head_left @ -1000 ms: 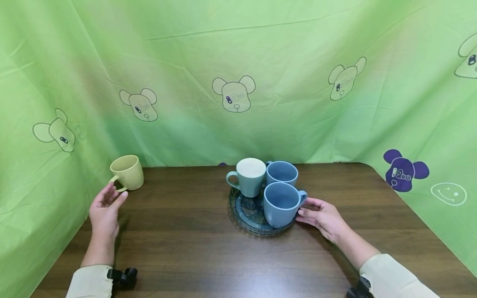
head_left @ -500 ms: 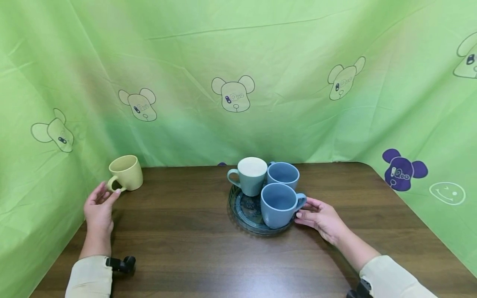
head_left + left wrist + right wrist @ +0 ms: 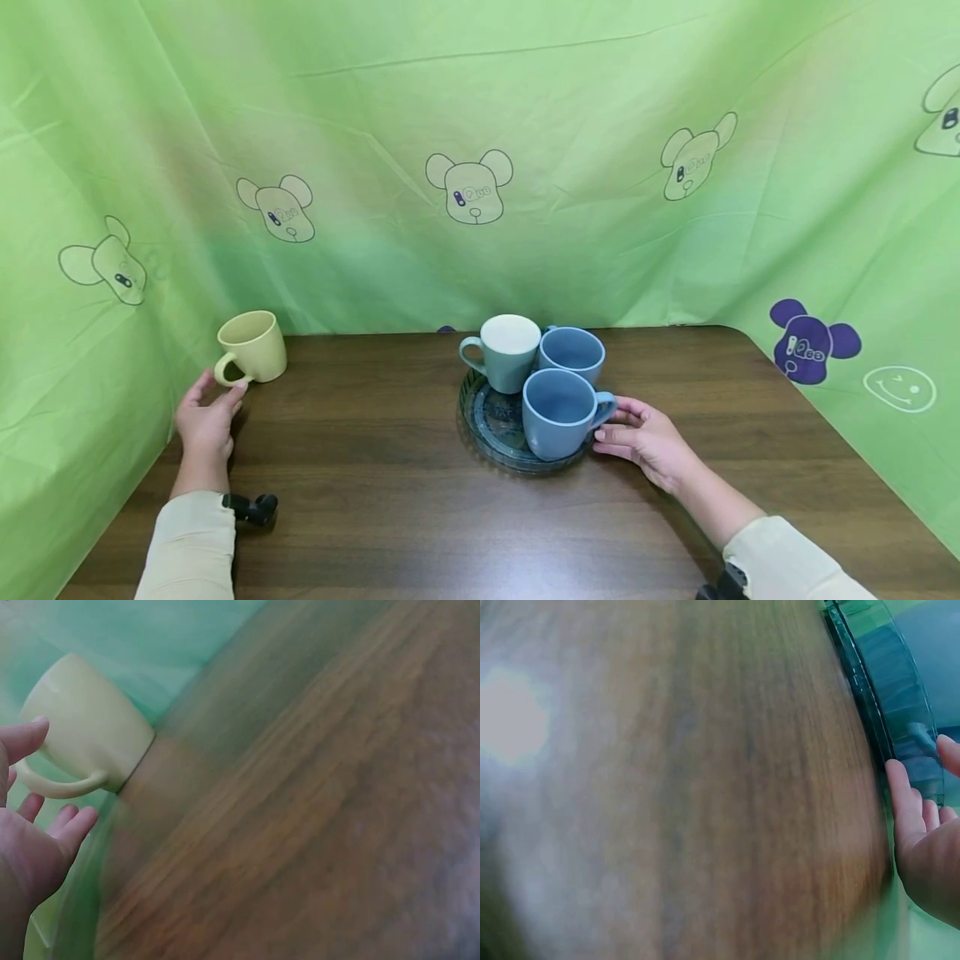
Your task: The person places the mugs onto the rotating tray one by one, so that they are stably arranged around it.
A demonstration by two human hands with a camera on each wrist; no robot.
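My left hand (image 3: 207, 421) is by the handle of an upright pale yellow mug (image 3: 262, 350) at the table's far left. In the left wrist view its thumb and fingers are spread around the handle (image 3: 64, 787) without closing on it. My right hand (image 3: 654, 446) is at the right side of a round, dark blue-green clear tray (image 3: 487, 437), fingertips right at its rim (image 3: 866, 690). Three mugs stand on that tray: a teal one with a white inside (image 3: 506, 371), a blue one behind (image 3: 581, 358) and a blue one in front (image 3: 551, 429), whose handle reaches toward my right fingers.
The brown wooden table (image 3: 360, 500) has a rounded far right corner. A green curtain (image 3: 375, 250) printed with bear heads hangs along the back and both sides, close behind the yellow mug.
On the tray, the front blue mug has shifted slightly left while the two rear mugs have shifted slightly right. My left hand has moved a little left, then slightly back right; my right hand stays nearly still.
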